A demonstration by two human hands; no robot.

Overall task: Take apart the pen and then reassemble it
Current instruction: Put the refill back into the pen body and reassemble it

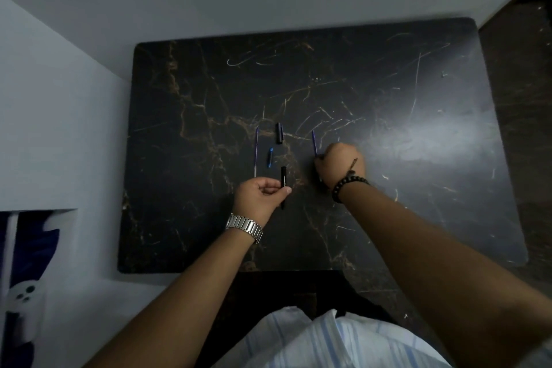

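Pen parts lie on a dark marble table (388, 188). My left hand (260, 197) pinches a black pen barrel (283, 181) between thumb and fingers, the barrel pointing away from me. My right hand (340, 164) is closed around a thin blue refill (314, 143), whose far end sticks out beyond the fingers. Loose on the table lie a second thin blue refill (256, 149), a short blue piece (270, 157) and a black cap (279, 133), all just beyond my left hand.
The table's left edge meets a white wall (59, 128). A dark floor strip (519, 98) runs along the right side. At the lower left, a white object with dark dots (25, 299) sits by blue fabric. My striped shirt (328, 340) fills the bottom.
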